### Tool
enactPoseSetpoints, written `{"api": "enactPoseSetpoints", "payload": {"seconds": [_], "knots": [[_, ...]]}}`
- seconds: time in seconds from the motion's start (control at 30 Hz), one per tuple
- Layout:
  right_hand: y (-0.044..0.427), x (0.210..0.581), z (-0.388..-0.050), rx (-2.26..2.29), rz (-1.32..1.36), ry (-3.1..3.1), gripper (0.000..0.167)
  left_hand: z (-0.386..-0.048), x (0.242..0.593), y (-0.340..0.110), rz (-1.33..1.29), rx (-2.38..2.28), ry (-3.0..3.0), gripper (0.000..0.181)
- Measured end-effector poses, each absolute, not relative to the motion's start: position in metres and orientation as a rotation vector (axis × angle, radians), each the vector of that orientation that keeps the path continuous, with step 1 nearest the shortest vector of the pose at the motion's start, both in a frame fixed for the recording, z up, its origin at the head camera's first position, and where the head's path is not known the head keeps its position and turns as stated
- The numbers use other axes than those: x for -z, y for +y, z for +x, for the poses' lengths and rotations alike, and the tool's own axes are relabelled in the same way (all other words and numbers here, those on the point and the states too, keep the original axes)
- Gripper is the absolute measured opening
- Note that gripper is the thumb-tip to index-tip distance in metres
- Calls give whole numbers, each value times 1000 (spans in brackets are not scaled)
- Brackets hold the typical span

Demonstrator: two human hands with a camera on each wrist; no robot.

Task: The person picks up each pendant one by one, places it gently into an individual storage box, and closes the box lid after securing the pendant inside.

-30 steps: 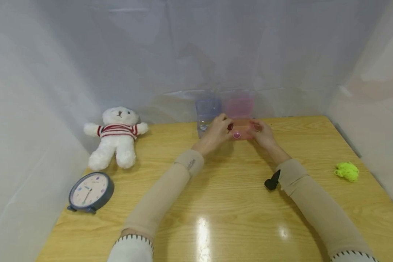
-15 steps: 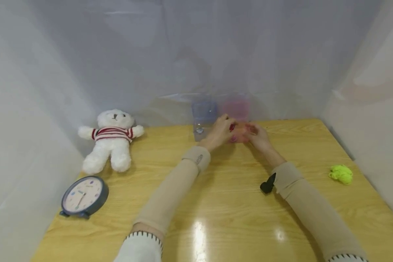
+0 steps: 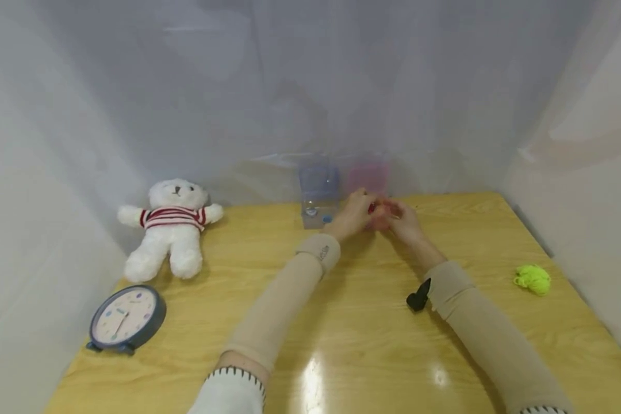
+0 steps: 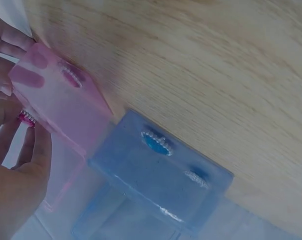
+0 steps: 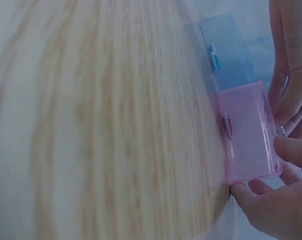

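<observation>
Between its thumb and fingers my left hand (image 3: 353, 215) pinches a small pink jewel with a silver beaded edge (image 4: 27, 118), over the open mouth of a clear pink box (image 4: 73, 107). A similar pink jewel (image 4: 70, 76) lies inside that box. At the box's right end, my right hand (image 3: 405, 221) grips its side, fingers bent about the corner (image 5: 271, 200). Touching the pink box on the left is a clear blue box (image 4: 141, 165) with its lid up. Inside it are a blue jewel (image 4: 157, 144) and a paler beaded one (image 4: 196, 179).
The boxes stand at the wooden table's (image 3: 290, 287) back edge, against a grey curtain (image 3: 238, 103). A white teddy bear (image 3: 171, 230) and a dark blue clock (image 3: 126, 318) are at the left. Bright yellow-green yarn (image 3: 533, 279) lies at the right, a black object (image 3: 418, 296) by my right cuff.
Both hands have drawn closer together over the pink box, the left shifting right with the jewel. More of the blue box now shows beside it. The head view has shifted slightly.
</observation>
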State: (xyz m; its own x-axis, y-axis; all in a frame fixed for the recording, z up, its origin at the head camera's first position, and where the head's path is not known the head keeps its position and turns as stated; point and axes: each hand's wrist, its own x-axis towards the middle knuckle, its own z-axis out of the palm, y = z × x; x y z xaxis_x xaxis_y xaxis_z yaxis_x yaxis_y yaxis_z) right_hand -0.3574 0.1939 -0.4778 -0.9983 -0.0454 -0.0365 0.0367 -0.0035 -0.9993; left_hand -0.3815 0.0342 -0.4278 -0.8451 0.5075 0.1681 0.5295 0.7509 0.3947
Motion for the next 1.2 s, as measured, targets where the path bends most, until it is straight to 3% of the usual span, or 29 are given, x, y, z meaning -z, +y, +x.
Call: {"api": "enactPoseSetpoints", "payload": {"seconds": [0.57,0.9,1.2], "knots": [[197,474,-354,1961,-67,2453,62,-388,430,29,-783,753,-2843,40],[201,448,-368,2026,-8,2516,65,-386,423,16,-321,1491,-2615,55],[202,411,-379,1746,-136,2642,74,-388,416,14,-211,1784,-2639,72]]}}
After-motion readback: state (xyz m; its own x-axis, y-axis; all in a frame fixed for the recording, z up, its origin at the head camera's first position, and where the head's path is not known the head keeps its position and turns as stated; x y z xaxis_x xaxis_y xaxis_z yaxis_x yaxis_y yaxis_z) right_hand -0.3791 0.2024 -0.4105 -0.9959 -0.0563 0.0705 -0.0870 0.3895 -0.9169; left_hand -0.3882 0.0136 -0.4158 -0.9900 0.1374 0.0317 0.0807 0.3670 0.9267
